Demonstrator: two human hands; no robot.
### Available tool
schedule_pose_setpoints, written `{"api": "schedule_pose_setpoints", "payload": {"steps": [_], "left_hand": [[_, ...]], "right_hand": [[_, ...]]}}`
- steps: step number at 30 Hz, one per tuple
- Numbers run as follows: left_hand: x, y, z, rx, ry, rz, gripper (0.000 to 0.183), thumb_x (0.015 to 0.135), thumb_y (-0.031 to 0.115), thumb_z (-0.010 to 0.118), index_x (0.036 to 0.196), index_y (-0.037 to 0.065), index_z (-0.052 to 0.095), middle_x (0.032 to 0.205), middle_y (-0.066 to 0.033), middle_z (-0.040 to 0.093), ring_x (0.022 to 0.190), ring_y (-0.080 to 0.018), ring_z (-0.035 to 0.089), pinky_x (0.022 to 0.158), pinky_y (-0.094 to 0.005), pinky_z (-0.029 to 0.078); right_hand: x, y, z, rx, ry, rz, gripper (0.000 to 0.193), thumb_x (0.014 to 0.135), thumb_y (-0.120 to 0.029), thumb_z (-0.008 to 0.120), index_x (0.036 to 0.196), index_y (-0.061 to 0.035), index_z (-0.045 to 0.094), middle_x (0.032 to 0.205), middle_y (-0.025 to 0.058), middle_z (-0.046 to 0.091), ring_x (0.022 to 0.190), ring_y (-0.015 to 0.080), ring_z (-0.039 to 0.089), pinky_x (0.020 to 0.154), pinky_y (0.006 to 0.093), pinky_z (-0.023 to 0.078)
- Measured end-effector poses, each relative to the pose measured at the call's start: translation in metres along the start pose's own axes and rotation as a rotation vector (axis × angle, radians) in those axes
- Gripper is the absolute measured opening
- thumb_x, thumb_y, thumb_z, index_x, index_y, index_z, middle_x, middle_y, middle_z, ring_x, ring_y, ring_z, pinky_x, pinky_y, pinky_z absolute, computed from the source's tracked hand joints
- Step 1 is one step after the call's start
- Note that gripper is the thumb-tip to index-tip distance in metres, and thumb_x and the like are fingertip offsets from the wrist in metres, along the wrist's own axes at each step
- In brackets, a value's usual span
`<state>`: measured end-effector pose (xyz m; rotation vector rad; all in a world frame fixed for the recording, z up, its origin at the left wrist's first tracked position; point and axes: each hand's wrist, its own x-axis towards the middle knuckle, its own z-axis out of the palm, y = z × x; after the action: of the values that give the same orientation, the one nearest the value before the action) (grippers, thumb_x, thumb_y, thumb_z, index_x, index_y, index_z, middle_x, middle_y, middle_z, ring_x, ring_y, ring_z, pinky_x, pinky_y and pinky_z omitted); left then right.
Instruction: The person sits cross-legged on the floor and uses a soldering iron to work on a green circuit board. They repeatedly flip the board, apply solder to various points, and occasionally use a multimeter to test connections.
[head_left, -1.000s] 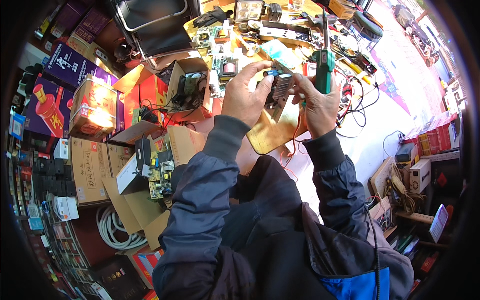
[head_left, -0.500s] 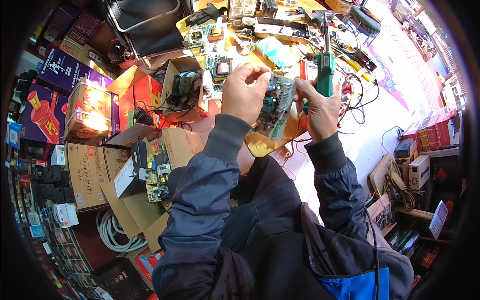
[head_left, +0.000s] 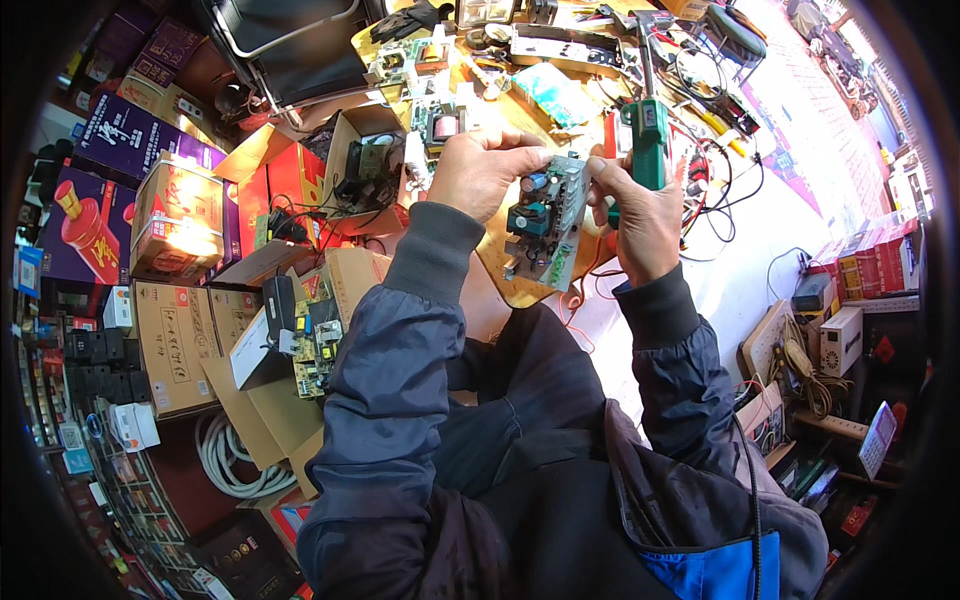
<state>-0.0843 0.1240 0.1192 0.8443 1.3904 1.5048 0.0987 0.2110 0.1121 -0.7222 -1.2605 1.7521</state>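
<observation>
Both hands are raised over the near end of the wooden table (head_left: 520,296). The circuit board (head_left: 540,220) is held up above that same end, tilted, its blue and green parts and grey metal fins in view. The left hand (head_left: 485,172) pinches the board's upper corner between thumb and fingers. The right hand (head_left: 640,215) is closed around a green tool (head_left: 649,140) with a long metal shaft pointing toward the table's far side; its thumb and 1 finger also meet the board's upper right edge, though the other fingertips are partly hidden and I cannot tell whether they touch it.

On the table's middle lies a blue-and-white packet (head_left: 552,95), with a long open casing (head_left: 565,48) beyond it. Black gloves (head_left: 410,20) lie at the table's far left, and a board with a transformer (head_left: 445,127) sits along its left edge. To the left of the table stand an open carton (head_left: 380,226) holding dark items and a black chair (head_left: 300,50).
</observation>
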Motion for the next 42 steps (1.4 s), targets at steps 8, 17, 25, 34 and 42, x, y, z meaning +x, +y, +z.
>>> {"api": "schedule_pose_setpoints", "payload": {"steps": [8,17,25,34,42], "left_hand": [[0.0,0.001,-0.002,0.037,-0.03,-0.007,0.022,0.094,0.013,0.078,0.106,-0.005,0.075,0.089,-0.0046,0.073,0.076,-0.012,0.063,0.073,-0.0266,0.051],[-0.023,0.015,0.005,0.152,0.035,0.058,0.022,0.092,0.01,0.08,0.107,-0.006,0.075,0.091,-0.0053,0.074,0.079,-0.0104,0.065,0.073,-0.0258,0.053],[-0.037,0.013,0.011,0.292,0.13,0.174,0.017,0.089,0.007,0.079,0.1,-0.006,0.075,0.095,-0.0058,0.069,0.082,-0.0111,0.067,0.074,-0.0253,0.054],[-0.058,0.015,0.018,0.453,0.175,0.332,0.015,0.09,0.0,0.077,0.105,-0.003,0.075,0.104,-0.0052,0.065,0.088,-0.0119,0.067,0.074,-0.025,0.055],[-0.083,0.007,0.031,0.584,0.381,0.598,0.021,0.083,-0.003,0.081,0.103,0.0,0.076,0.099,-0.0093,0.066,0.09,-0.0217,0.066,0.08,-0.0324,0.054]], "right_hand": [[-0.003,-0.004,0.001,-0.033,-0.003,0.017,0.022,0.091,-0.009,0.079,0.098,-0.0023,0.059,0.075,0.007,0.066,0.058,0.0125,0.064,0.047,0.0228,0.046],[-0.012,-0.005,0.0,-0.021,-0.051,-0.023,0.03,0.09,-0.005,0.078,0.107,-0.0036,0.054,0.082,0.007,0.067,0.062,0.013,0.065,0.048,0.0237,0.048],[-0.023,-0.008,0.001,-0.015,-0.046,-0.001,0.038,0.091,-0.003,0.078,0.119,-0.0031,0.053,0.086,0.0076,0.067,0.063,0.0131,0.066,0.049,0.0234,0.048],[-0.037,-0.011,0.005,0.019,-0.077,-0.055,0.028,0.094,-0.002,0.074,0.113,-0.0022,0.053,0.086,0.0081,0.068,0.066,0.0119,0.066,0.052,0.023,0.05],[-0.055,-0.009,0.008,0.073,-0.097,-0.116,0.017,0.096,-0.002,0.073,0.107,0.0044,0.062,0.085,0.01,0.07,0.069,0.0141,0.067,0.063,0.0258,0.055]]}}
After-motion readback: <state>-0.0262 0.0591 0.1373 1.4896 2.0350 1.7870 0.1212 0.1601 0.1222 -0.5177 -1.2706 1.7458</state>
